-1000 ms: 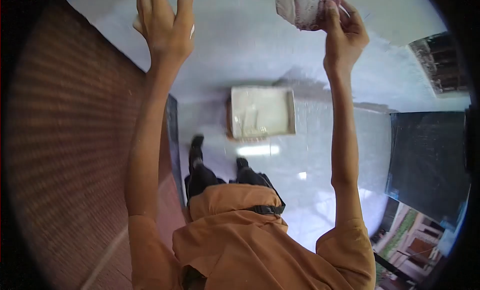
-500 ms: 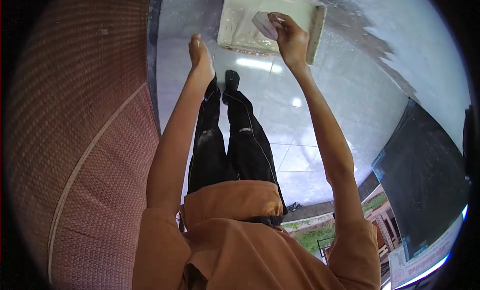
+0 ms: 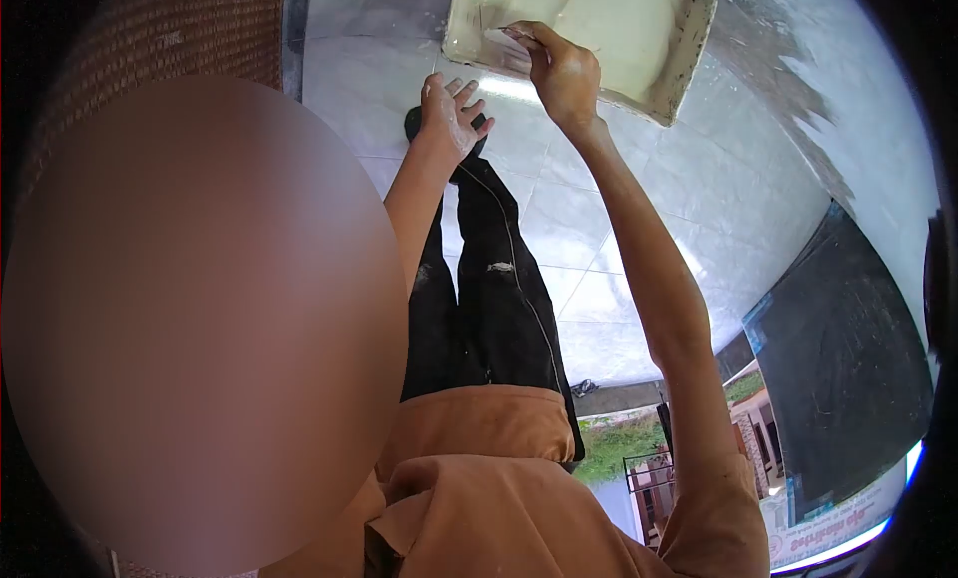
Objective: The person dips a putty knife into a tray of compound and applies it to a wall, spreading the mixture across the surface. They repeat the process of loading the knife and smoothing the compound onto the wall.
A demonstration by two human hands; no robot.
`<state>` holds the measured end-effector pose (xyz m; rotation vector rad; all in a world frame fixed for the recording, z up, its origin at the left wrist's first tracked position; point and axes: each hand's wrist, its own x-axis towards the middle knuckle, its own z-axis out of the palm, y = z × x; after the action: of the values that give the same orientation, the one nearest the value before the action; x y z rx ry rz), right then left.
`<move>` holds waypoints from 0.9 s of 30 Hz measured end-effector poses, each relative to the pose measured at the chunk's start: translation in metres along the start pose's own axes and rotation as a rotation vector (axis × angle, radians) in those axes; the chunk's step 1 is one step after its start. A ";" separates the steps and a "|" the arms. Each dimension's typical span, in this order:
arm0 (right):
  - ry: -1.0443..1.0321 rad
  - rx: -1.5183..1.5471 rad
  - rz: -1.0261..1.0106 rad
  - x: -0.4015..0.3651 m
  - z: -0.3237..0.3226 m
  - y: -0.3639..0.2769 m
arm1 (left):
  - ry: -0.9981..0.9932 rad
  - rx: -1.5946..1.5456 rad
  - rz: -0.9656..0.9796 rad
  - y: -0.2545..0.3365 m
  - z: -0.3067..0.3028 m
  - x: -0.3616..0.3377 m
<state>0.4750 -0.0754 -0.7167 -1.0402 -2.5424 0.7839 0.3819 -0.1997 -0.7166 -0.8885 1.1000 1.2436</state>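
A large pale tray point(image 3: 689, 54) with a stained rim lies on the tiled floor at the top. My right hand point(image 3: 566, 79) is pinched on a small whitish flat piece point(image 3: 507, 39) over the tray's left part. Lower and to the left, my left hand point(image 3: 455, 119) is empty, palm up with its fingers spread and white smears on the skin. It stands apart from the tray, above my dark shoe.
Shiny grey tiles point(image 3: 569, 214) cover the floor. A woven brown surface point(image 3: 190, 39) rises at the left. At the right are a patchy white wall point(image 3: 848, 109) and a dark board point(image 3: 848, 359). A large blurred oval hides the left side.
My left hand has moved right and opened out with its fingers spread. The tray appears further right in view, and the piece in my right hand has turned and sits nearer the tray's left side.
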 end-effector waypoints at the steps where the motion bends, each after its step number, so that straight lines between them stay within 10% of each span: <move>1: 0.012 -0.009 -0.020 0.000 0.002 -0.001 | -0.021 -0.009 -0.001 -0.001 -0.001 0.002; 27: -0.110 0.135 -0.075 -0.007 -0.009 0.012 | -0.087 -0.032 -0.001 -0.002 -0.012 0.002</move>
<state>0.4904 -0.0698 -0.7168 -0.8765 -2.5601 1.0020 0.3820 -0.2113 -0.7215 -0.8510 1.0136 1.2901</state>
